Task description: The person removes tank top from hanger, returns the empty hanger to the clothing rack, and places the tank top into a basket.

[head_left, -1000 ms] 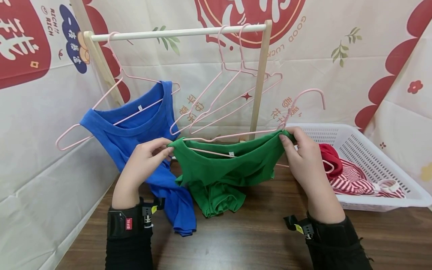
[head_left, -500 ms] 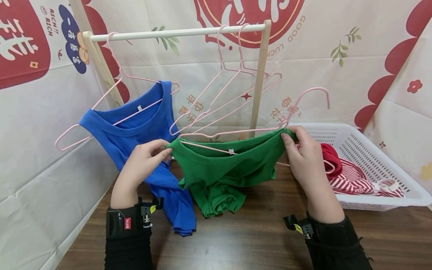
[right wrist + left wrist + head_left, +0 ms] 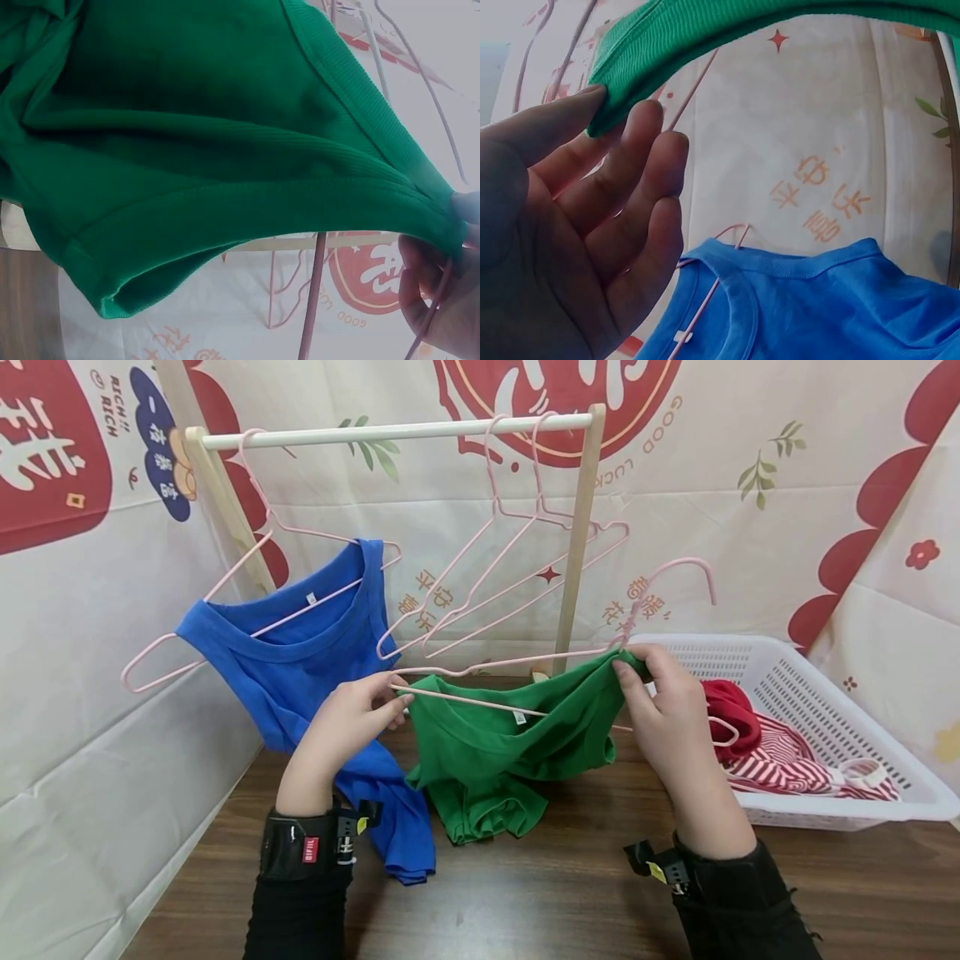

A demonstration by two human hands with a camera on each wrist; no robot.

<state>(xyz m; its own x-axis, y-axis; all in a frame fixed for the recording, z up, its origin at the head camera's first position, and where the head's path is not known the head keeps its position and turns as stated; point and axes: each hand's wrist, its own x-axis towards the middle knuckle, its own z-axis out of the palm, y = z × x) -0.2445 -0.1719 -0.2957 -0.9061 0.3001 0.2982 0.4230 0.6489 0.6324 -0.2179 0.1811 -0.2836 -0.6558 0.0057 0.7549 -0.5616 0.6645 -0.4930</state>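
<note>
A white plastic basket [image 3: 802, 710] with slotted walls is set at the right of the wooden tabletop [image 3: 510, 902]. In it are piled a red garment [image 3: 731, 703] and, nearer and to the right, a red-and-white striped garment [image 3: 780, 756]. The basket's left side is partly blocked from view by the right hand [image 3: 667, 710].

At the centre, left of the basket, a green top [image 3: 517, 743] is stretched between both hands, its lower part bunched at the tabletop. One shoulder is pinched between thumb and forefinger of the left hand [image 3: 352, 718], the other fingers loosely bent; the opposite shoulder is pinched by the right hand's fingers, near the hook of a pink hanger [image 3: 540, 657]. The neck opening is crossed by that hanger's lower bar.

On the far side, a rack [image 3: 405, 435] with wooden posts and a white rail is seen before a printed cloth [image 3: 712, 485]. From the rail's left end a blue top [image 3: 315, 643] is hung on its own hanger, its hem reaching the tabletop, its middle partly covered by the left hand. Toward the rail's right end, two thin hangers [image 3: 461, 557] are hooked.
</note>
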